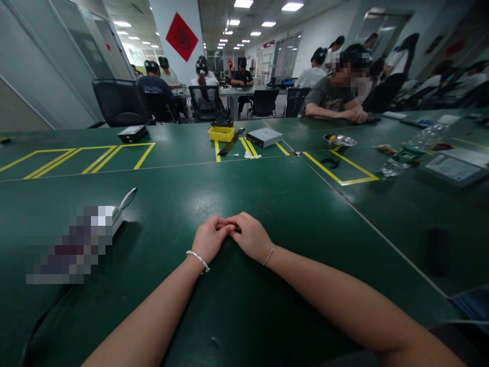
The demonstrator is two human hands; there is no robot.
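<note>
My left hand (209,238) and my right hand (251,236) rest together on the green table (298,214), fingertips meeting in the middle. Both have their fingers curled inward and pinched. A small dark thing (237,230) shows between the right fingertips; I cannot make out what it is. Each wrist wears a thin silver bracelet. Both forearms lie on the table toward me.
A blurred-out item with a white cable (114,211) lies to the left. Farther off sit a yellow bin of dark parts (221,132), a grey box (264,137), a black box (132,133), a metal bowl (339,140) and a plastic bottle (410,151). A seated person (336,97) leans on the table's far right.
</note>
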